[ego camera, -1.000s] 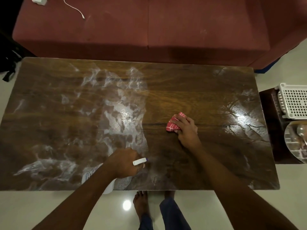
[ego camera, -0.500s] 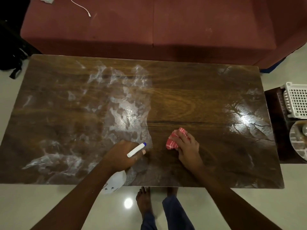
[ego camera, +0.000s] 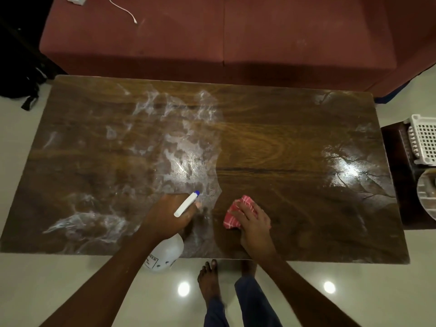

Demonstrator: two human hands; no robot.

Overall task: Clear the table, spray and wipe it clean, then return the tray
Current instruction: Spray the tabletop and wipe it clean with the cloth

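A dark wooden table (ego camera: 283, 147) fills the view, with white wet streaks over its left half and a shiny patch at the right end. My left hand (ego camera: 168, 214) grips a white spray bottle (ego camera: 165, 253) near the front edge, its blue-tipped nozzle pointing up and to the right. Just to its right, my right hand (ego camera: 253, 220) presses a crumpled red checked cloth (ego camera: 236, 214) onto the tabletop. At the right edge of the view lies a round tray (ego camera: 424, 194), partly cut off.
A red sofa (ego camera: 236, 36) runs along the table's far side, with a white cable (ego camera: 122, 10) on it. At the right, a low dark stand (ego camera: 398, 185) carries a white plastic basket (ego camera: 424, 142). My bare feet stand on the glossy floor below the front edge.
My right hand has dragged the cloth toward the front edge. My left hand has tilted the spray bottle so the nozzle points up and away.
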